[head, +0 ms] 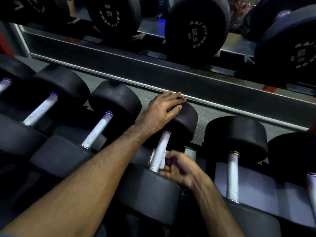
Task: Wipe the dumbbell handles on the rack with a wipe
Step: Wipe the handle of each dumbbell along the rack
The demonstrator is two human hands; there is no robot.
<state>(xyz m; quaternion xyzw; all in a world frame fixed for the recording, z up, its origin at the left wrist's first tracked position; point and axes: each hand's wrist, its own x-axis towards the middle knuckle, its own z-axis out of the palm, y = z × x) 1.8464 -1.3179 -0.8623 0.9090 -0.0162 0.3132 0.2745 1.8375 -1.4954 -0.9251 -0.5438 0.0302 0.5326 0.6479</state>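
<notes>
The left hand (164, 108) rested flat on the black rubber dumbbell head (185, 120); the right hand (177, 168) gripped the white wipe (161, 159) around the knurled steel handle (159, 151). Risk: pinching the fingers against the near head.

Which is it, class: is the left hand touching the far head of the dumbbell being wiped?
Touching. The head view shows the left hand lying on top of the dumbbell head, fingers draped over it.

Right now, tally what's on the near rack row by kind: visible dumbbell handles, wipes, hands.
Dumbbell handles: 6, the one being wiped included; two are cut by the frame edges
Wipes: 1, the white wipe wrapped at that handle
Hands: 2, left hand resting on the far dumbbell head, right hand on the wipe
Total: 9
</notes>
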